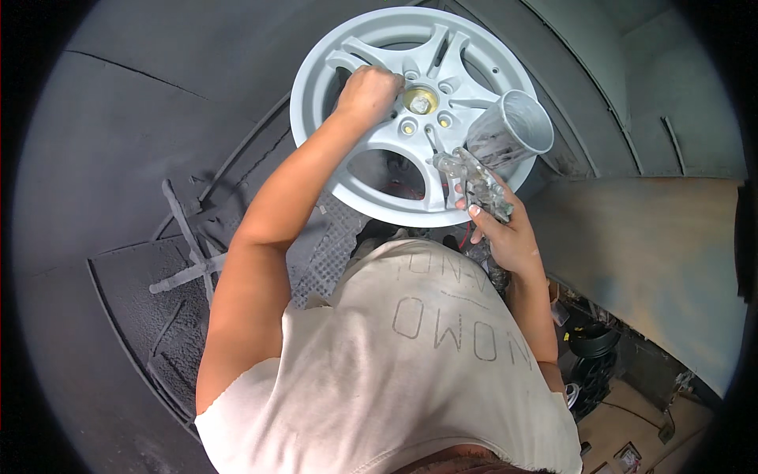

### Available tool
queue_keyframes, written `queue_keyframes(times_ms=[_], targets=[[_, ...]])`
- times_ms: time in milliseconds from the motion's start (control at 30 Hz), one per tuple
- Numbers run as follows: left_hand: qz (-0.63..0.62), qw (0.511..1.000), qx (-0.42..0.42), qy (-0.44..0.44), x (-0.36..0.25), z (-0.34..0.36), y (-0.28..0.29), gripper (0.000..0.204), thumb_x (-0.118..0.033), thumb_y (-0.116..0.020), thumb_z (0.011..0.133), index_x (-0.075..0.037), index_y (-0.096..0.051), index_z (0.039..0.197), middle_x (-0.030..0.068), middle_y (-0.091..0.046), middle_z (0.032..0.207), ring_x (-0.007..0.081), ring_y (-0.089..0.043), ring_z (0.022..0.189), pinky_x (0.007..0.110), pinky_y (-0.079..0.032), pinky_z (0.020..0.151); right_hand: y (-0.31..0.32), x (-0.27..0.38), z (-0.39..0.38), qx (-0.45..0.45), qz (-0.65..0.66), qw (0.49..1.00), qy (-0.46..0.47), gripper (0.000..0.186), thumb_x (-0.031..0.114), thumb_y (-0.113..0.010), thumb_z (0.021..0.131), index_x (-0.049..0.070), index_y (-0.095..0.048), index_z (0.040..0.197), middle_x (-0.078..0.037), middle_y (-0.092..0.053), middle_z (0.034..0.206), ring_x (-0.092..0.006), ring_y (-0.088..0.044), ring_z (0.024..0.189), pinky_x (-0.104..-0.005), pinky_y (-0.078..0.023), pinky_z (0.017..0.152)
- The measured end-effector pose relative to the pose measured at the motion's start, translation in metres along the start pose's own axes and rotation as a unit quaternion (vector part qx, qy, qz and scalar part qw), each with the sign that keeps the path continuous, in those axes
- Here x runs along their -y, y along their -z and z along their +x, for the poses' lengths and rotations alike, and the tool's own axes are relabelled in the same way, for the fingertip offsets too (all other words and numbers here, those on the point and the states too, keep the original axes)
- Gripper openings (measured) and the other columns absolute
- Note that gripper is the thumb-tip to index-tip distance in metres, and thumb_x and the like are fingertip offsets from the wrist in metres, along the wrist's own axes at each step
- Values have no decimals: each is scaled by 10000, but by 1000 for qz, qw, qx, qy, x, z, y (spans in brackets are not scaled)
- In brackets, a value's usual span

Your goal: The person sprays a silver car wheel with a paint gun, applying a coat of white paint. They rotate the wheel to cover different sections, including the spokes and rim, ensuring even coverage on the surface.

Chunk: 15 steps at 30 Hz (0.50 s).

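Observation:
A pale silver-white alloy wheel [429, 79] with a split-spoke face fills the upper middle. My left hand [368, 95] lies against it left of the yellowish hub centre [420, 100]. Its fingers are curled round the inner part of a spoke, with the tips hidden. In my right hand [509, 229] is a spray gun [483, 186], its body crusted with paint and wrapped in what looks like clear film. Its translucent, paint-smeared cup [505, 130] tilts over the wheel's right edge.
Grey paint-coated surfaces surround the wheel. A grey cross-shaped metal stand [193, 261] is at the left, by a dark textured panel [158, 316]. A large tan-grey curved panel [639, 253] rises at the right. Below it are dark objects [596, 355] and a cable. Red tubing [466, 235] hangs under the gun.

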<state>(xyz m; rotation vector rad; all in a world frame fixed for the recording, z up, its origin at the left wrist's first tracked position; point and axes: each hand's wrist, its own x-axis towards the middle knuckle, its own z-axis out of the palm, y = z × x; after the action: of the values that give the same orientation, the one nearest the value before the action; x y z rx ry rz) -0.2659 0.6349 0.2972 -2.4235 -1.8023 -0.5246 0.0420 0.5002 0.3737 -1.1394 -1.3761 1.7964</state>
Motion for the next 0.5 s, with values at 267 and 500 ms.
queue_keyframes(times_ms=[267, 500], targets=[[-66, 997, 28, 20, 1, -3, 8, 146, -131, -676, 781, -68, -766, 877, 204, -721, 840, 367, -715, 821, 463, -577, 776, 3, 1, -1, 7, -15, 1000, -12, 602, 140, -654, 958, 12, -429, 1501, -56, -668, 1217, -85, -637, 942, -214, -515, 553], [-37, 998, 19, 39, -3, 5, 5, 135, -128, -694, 781, -66, -764, 878, 198, -721, 814, 373, -715, 803, 467, -579, 760, 0, 4, 2, 5, -15, 1000, -6, 596, 120, -654, 953, 20, -436, 1499, -54, -675, 1206, -80, -634, 912, -215, -514, 555]])
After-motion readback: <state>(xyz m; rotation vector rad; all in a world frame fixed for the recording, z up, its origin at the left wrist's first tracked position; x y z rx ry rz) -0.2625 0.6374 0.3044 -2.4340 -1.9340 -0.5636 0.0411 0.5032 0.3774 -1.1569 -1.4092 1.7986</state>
